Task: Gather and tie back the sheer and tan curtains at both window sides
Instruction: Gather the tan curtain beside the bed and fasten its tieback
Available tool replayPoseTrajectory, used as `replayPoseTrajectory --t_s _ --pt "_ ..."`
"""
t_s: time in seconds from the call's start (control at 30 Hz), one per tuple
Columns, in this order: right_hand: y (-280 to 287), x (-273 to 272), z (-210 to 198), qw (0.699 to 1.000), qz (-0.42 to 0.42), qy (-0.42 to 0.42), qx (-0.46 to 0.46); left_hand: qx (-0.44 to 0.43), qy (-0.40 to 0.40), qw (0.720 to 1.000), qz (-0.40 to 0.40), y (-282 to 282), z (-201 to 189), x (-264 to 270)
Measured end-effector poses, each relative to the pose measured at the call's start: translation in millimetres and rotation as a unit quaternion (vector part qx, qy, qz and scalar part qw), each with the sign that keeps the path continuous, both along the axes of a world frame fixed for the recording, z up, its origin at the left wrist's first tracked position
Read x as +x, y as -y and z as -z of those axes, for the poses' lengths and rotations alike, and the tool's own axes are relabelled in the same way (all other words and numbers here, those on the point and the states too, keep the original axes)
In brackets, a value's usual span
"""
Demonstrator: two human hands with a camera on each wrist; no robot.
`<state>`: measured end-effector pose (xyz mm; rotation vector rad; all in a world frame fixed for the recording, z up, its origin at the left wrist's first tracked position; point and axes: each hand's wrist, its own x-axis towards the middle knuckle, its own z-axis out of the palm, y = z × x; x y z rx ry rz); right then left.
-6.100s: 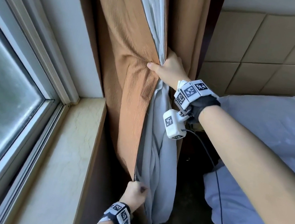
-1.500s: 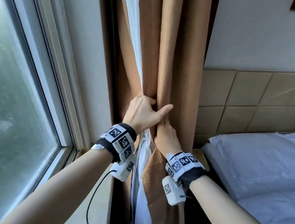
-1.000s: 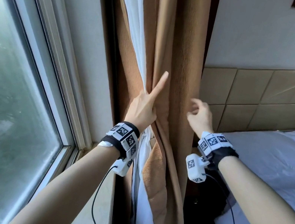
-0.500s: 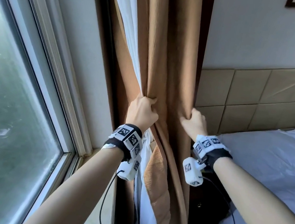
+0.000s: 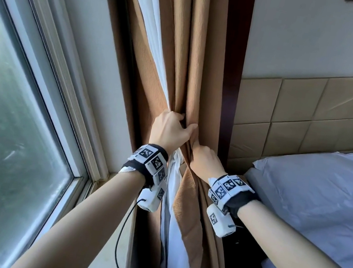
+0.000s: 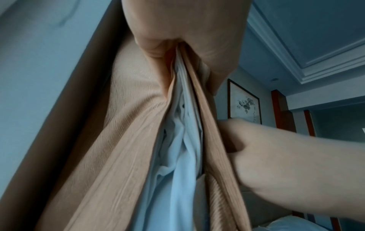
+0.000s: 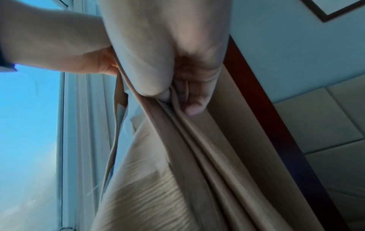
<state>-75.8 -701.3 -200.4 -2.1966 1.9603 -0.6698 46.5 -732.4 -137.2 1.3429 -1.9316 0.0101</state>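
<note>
Both our hands now close on the gathered bundle. Our left hand (image 5: pixel 169 130) grips the ribbed tan curtain (image 5: pixel 196 62) and the thin white sheer curtain (image 5: pixel 152 27) together, fingers curled round the folds. Our right hand (image 5: pixel 204 159), which half a second ago held the outer tan edge apart, has come in just below the left and pinches the tan pleats. We judge the gathering on this side nearly done, with tying left. The tan cloth is heavy, falling in stiff vertical pleats; the sheer hangs limp and crumpled. All of it sits between the pale window frame (image 5: pixel 67 82) and the white-sheeted bed (image 5: pixel 322 205).
</note>
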Motion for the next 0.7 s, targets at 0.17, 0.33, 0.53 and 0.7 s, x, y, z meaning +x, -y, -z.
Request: replayPoseTrajectory --t_s 0.17,0.33,0.53,0.7 --pt "11.1 -5.5 2.9 0.999 -0.021 -0.034 -0.007 0.013 -0.002 0.999 -0.042 -1.7 -0.7 -11.2" --pt "21.4 -18.3 4.7 0.997 -0.074 -0.033 0.019 0.038 0.02 0.996 -0.079 2.0 0.8 -8.1" --pt "57.4 -57.2 15.0 0.978 -0.148 0.067 0.129 0.007 0.036 0.996 -0.086 1.0 0.3 -2.3" --pt "102.9 -96.1 11.4 0.989 -0.077 0.122 0.016 -0.026 0.059 0.993 -0.103 -0.2 -3.5 -9.1"
